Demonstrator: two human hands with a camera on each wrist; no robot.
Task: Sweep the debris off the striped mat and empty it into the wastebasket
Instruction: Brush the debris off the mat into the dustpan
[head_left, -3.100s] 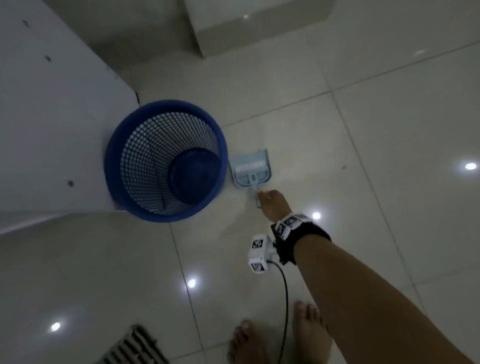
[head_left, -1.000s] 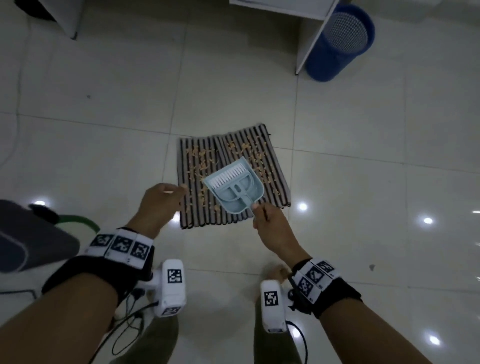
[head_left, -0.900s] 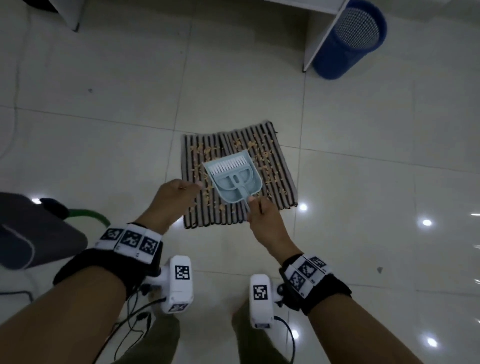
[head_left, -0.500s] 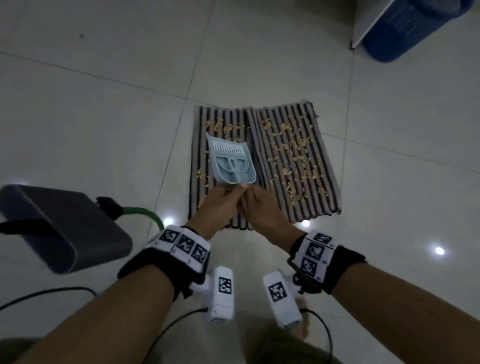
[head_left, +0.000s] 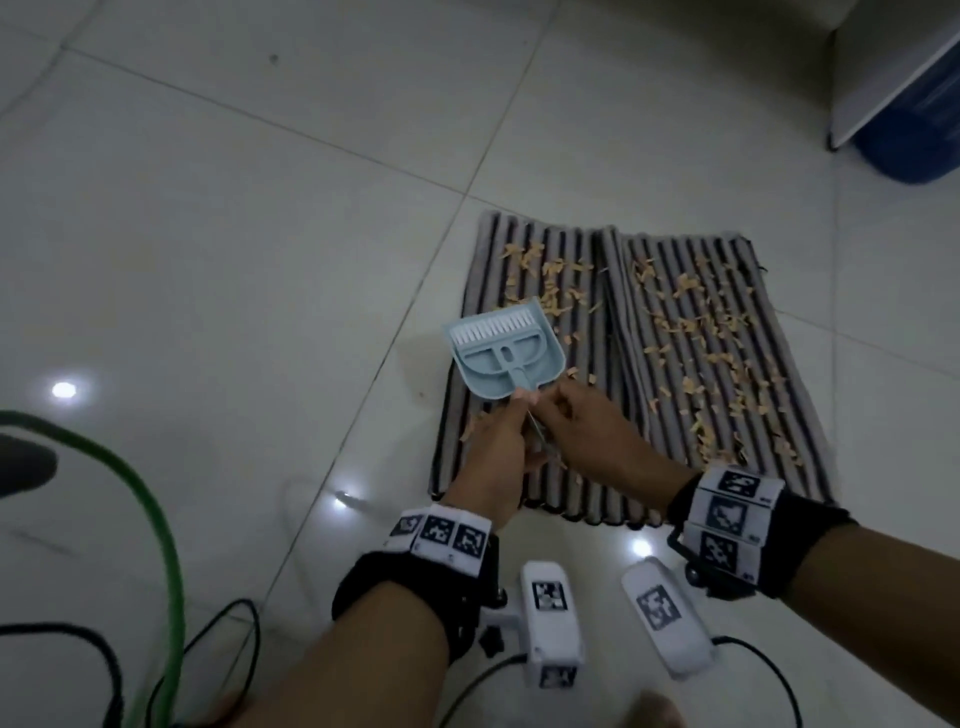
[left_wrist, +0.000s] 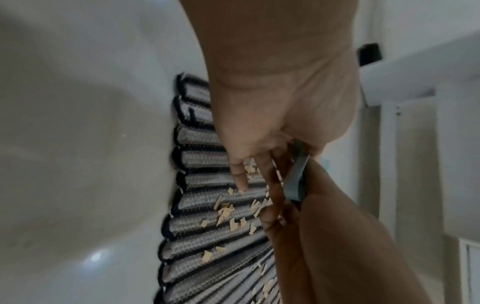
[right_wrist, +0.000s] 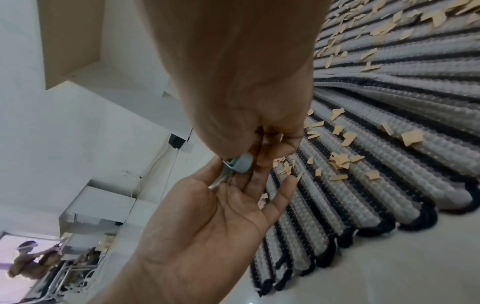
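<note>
Together above the striped mat (head_left: 691, 364), left hand (head_left: 496, 447) and right hand (head_left: 592, 441), each grip pinching the dustpan (head_left: 501, 358) handle.

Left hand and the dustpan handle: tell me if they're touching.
Touching. In the head view the left hand meets the dustpan at its handle beside the right hand; the left wrist view shows its fingers lying against the handle.

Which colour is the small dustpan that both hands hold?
Light blue; the dustpan shows best in the head view.
</note>
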